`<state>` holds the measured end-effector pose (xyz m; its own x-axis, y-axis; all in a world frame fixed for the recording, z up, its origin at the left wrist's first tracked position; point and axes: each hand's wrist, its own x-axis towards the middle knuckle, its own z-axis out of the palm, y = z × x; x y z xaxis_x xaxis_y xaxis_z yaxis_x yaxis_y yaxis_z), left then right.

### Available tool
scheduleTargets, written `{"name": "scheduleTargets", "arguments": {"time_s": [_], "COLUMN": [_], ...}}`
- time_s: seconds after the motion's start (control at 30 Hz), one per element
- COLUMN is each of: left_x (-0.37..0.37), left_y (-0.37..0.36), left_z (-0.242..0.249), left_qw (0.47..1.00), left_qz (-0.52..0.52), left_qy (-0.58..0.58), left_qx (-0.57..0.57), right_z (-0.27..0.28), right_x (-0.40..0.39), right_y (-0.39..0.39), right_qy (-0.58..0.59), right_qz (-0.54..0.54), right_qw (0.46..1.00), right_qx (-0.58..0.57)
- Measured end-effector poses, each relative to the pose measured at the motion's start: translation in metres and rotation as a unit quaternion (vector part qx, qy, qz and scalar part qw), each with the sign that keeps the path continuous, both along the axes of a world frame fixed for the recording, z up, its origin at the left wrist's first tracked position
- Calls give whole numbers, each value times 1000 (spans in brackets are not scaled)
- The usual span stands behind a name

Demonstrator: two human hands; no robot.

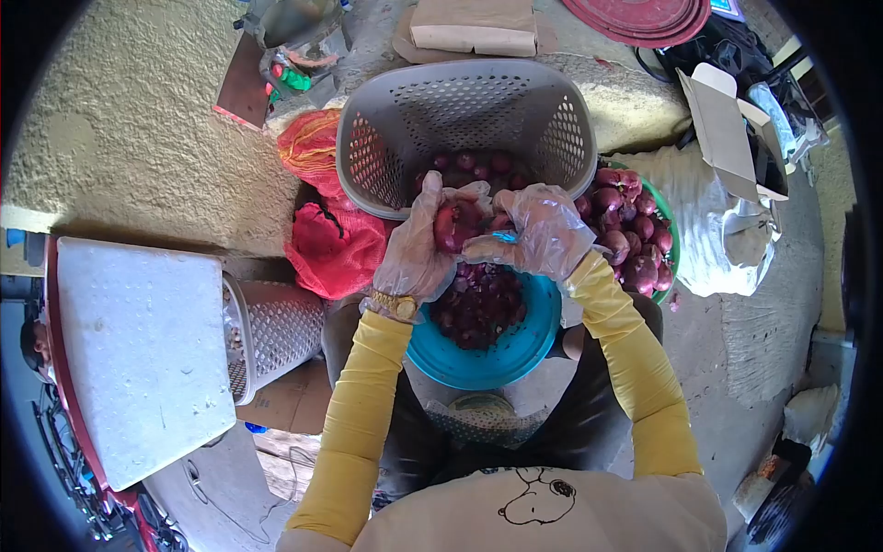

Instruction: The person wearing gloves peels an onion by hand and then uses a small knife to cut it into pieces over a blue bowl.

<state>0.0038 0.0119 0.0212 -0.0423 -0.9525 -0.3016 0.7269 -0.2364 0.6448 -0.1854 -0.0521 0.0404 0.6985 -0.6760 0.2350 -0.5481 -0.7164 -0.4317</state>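
In a clear plastic glove, my left hand [414, 244] is closed around a red onion [457, 226], held above the blue basin. My right hand [544, 230], gloved the same way, meets it from the right with fingers curled. A small blue object [504, 236] shows at its fingertips; its kind is hard to make out. Beneath both hands, the blue basin [483, 371] contains dark red onion pieces or skins [478, 313]. Directly beyond the hands stands a grey perforated basket [460, 87] with several red onions [483, 166] in its bottom.
A green-rimmed basket [674, 235] heaped with red onions sits at the right. Red mesh sacks [340, 239] lie left of the grey basket. A white foam-like lid [143, 359] and another perforated basket [285, 327] stand at the left. An opened cardboard box [722, 133] is at the upper right.
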Motion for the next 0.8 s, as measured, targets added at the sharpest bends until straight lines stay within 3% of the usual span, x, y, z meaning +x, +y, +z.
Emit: {"name": "scheduleTargets", "arguments": {"time_s": [0.27,0.47,0.53,0.8], "left_x": [1,0,3,-2], "left_y": [-2,0,-2,-2], "left_z": [-1,-1,-3,-2], "left_qw": [999,989,999,1000], "left_qz": [13,-15,-3,6], "left_qy": [21,-143,16,15], "left_qx": [27,-27,28,9], "right_z": [-4,3,3,0], "right_x": [0,-1,-1,-3], "right_y": [-1,1,1,-1], "right_qy": [-4,-7,-18,1], "right_qz": [-1,-8,-3,-1], "right_qw": [999,999,998,1000], "right_qx": [49,50,53,24]}}
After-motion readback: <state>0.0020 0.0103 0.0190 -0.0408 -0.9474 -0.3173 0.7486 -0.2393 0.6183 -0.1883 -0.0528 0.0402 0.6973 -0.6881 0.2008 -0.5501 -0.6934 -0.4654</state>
